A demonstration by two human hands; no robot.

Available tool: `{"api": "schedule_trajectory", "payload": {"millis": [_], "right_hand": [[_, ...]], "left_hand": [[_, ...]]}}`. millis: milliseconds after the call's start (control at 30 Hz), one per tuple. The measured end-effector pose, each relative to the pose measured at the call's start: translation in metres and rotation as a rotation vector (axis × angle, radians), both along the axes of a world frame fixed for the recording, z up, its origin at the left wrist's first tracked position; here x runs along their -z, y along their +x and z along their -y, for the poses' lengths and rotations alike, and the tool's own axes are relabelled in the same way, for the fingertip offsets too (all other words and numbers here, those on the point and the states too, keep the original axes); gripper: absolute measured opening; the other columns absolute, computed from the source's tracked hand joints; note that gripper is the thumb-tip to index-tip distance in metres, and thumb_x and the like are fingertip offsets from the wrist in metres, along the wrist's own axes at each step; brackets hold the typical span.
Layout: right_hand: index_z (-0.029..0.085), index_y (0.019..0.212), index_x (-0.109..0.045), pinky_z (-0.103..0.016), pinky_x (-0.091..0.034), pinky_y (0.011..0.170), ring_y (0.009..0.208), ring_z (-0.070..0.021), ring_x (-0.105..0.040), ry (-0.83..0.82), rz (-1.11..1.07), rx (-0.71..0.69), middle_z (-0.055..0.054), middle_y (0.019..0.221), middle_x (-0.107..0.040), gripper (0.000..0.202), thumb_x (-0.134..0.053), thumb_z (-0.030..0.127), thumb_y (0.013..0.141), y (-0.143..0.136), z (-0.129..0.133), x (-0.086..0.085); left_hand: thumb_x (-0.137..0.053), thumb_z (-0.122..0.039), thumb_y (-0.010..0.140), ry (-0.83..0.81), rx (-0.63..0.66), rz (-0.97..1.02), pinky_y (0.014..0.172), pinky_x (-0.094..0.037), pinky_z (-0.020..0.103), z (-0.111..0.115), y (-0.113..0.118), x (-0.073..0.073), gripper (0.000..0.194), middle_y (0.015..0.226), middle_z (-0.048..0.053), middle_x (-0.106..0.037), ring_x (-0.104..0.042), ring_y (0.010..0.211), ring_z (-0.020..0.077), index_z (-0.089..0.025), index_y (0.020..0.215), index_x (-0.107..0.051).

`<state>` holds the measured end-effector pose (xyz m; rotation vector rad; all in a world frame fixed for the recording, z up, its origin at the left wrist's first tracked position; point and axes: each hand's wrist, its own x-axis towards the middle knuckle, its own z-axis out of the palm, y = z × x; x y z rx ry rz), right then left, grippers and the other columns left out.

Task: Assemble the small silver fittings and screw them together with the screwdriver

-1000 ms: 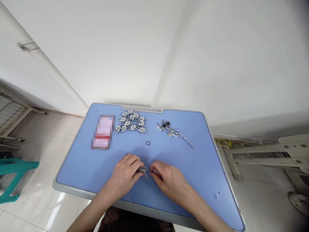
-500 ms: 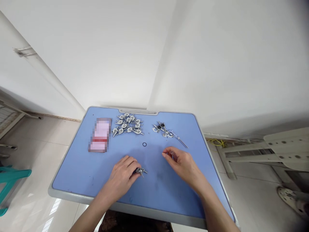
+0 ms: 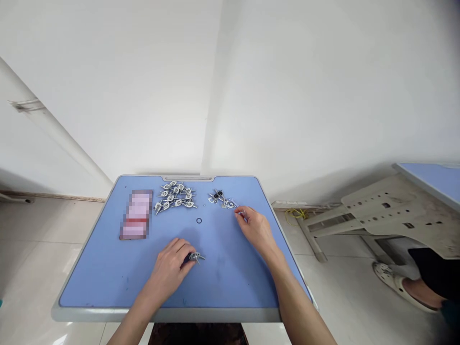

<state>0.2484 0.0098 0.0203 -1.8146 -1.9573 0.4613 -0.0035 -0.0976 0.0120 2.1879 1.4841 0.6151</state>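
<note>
My left hand (image 3: 173, 261) rests on the blue table, its fingers closed around a small metal valve (image 3: 196, 257) with a flange and thin stems. To the right, my right hand (image 3: 254, 229) has thumb and forefinger drawn together beside a small cluster of loose metal parts (image 3: 223, 203). Something small and shiny shows between those fingers, but its kind cannot be made out. Two black round pieces (image 3: 218, 194) lie among the loose parts. A black rubber ring (image 3: 199, 221) lies alone between the hands.
Several similar metal valves (image 3: 176, 195) are grouped at the back of the table (image 3: 118, 282). At the left lies a pink, blurred-out rectangular item (image 3: 137, 215). A white wall (image 3: 161, 86) stands behind. Another table (image 3: 431, 179) and a person's foot in a clog (image 3: 391, 280) are at the right.
My right hand has reached away from me to the loose parts and now covers the screwdriver's shaft. My left hand still holds the valve. The view has turned to the right.
</note>
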Motion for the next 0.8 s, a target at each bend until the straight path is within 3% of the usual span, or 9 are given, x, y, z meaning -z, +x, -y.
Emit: {"api": "schedule_trajectory", "payload": {"millis": [167,567,800], "right_hand": [[0.022,0.103,-0.068,-0.028,-0.044,0.067,0.076,-0.0179,-0.064,0.047,0.046,-0.012,-0.005,0.098,-0.069,0.026,-0.047,0.021,0.088,-0.010,-0.006,0.005],[0.019,0.101,-0.067,-0.026,-0.039,0.061,0.075,-0.0178,-0.062,0.042,0.193,-0.062,-0.008,0.100,-0.066,0.024,-0.044,0.022,0.093,-0.020,-0.013,0.006],[0.017,0.094,-0.065,-0.028,-0.039,0.065,0.075,-0.0182,-0.059,0.002,0.030,-0.100,-0.008,0.096,-0.067,0.022,-0.044,0.022,0.091,-0.017,-0.006,0.001]], "left_hand": [[-0.059,-0.012,0.087,-0.011,0.002,-0.003,0.076,-0.046,0.033,-0.001,0.000,0.000,0.010,0.094,0.001,-0.063,-0.057,0.088,0.0195,-0.021,0.092,-0.057],[-0.061,-0.013,0.085,0.010,-0.009,0.030,0.075,-0.047,0.031,-0.002,0.000,-0.002,0.010,0.091,0.000,-0.063,-0.057,0.087,0.0179,-0.020,0.090,-0.059],[-0.062,-0.012,0.085,0.016,-0.008,0.036,0.075,-0.046,0.030,-0.002,-0.001,-0.004,0.011,0.094,0.000,-0.063,-0.057,0.089,0.0170,-0.021,0.092,-0.059]]}}
